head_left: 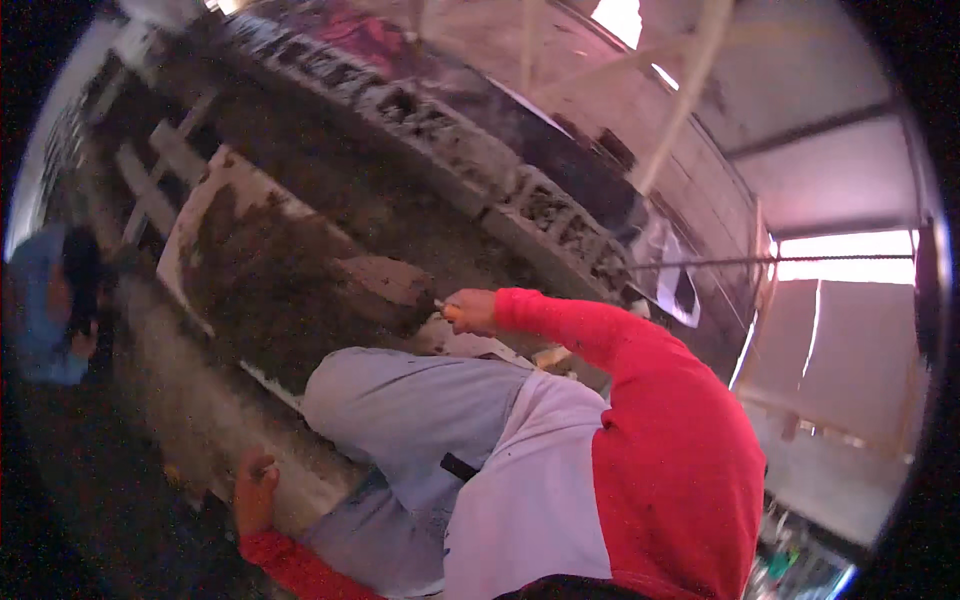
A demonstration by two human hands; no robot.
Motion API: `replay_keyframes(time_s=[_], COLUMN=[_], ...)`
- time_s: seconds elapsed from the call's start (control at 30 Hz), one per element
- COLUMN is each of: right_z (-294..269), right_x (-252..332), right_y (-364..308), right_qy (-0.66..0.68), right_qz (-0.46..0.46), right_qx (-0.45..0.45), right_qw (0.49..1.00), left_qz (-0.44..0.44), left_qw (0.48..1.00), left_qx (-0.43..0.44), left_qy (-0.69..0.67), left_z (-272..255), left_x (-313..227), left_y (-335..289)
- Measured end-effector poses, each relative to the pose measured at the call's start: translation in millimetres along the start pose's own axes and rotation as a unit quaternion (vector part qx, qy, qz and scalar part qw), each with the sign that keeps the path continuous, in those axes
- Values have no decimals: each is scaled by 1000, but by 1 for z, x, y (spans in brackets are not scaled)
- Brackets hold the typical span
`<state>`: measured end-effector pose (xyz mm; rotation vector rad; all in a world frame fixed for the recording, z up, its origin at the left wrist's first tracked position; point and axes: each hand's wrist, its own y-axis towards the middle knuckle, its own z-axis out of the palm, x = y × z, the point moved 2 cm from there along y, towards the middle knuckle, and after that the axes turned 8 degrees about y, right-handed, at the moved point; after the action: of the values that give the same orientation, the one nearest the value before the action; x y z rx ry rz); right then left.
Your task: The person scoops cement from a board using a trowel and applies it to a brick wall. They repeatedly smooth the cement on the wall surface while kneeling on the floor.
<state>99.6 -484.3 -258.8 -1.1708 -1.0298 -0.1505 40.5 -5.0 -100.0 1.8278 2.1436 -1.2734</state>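
Observation:
My right hand is closed around the orange handle of a trowel. The trowel's flat, brownish blade lies over dark wet mortar, its outline partly lost in the mix. That mortar is spread across a pale board, whose rim shows on the far and left sides. My left hand hangs low on the left beside my bent knee, fingers loosely curled and apart, with nothing visible in them. My grey-trousered leg hides the board's near part.
A row of hollow concrete blocks runs diagonally behind the board. Another person in blue is at the left edge. Wooden slats lie at the far left. A thin rod sticks out to the right, near a slanting pole.

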Motion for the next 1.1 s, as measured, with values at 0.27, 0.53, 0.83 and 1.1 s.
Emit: replay_keyframes(time_s=[0.27,0.53,0.83,1.1], right_z=[-9,27,-13,-98], right_x=[-135,-197,-277,-342], right_y=[-160,-328,-368,-274], right_qy=[-160,201,112,225], right_qz=[7,268,264,-40], right_qx=[-162,-290,-465,-561], right_qw=[974,896,838,795], left_qz=[11,-102,-173,-190], left_qw=[993,977,963,968], left_qx=[116,168,179,134], left_qy=[-4,-79,-102,-98], left_z=[-5,1,2,-2], left_x=[-34,40,56,79], left_y=[103,169,169,163])
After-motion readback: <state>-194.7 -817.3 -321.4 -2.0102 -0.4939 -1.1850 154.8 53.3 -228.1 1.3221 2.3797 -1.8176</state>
